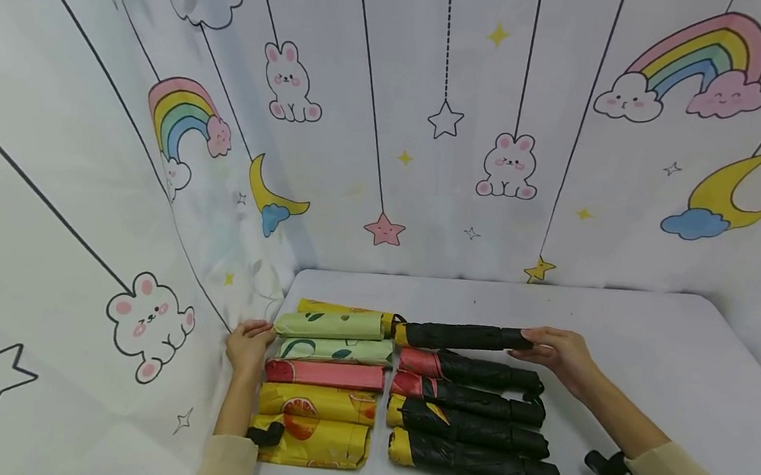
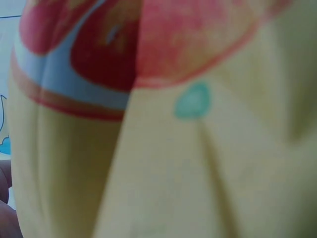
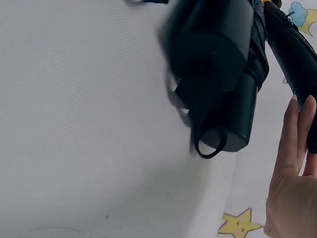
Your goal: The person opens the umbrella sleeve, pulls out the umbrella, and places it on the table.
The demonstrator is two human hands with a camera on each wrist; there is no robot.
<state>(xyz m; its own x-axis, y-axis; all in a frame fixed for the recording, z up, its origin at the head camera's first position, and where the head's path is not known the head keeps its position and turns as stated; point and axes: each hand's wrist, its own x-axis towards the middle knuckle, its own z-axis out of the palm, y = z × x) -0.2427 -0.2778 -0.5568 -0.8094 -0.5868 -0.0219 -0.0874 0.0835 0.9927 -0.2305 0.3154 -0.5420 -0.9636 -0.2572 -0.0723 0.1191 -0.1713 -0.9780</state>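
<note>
In the head view, my left hand (image 1: 249, 343) holds the left end of a light green printed umbrella sleeve (image 1: 331, 324) at the far end of the left column. On the other side, my right hand (image 1: 558, 350) holds the right end of a black folded umbrella (image 1: 456, 337) with a yellow tip. Its extended fingers lie along that umbrella in the right wrist view. Behind the green sleeve, a yellow sleeve (image 1: 325, 307) is partly covered. Close in the left wrist view, a yellow fruit-print sleeve (image 2: 163, 163) hides most of the left hand.
Nearer me in the left column lie another green sleeve (image 1: 335, 351), a red sleeve (image 1: 326, 374) and yellow ones (image 1: 312, 445). Several black folded umbrellas (image 1: 483, 461) line the right column, some with wrist straps. A printed curtain (image 1: 427, 181) stands behind the white table (image 1: 652, 348).
</note>
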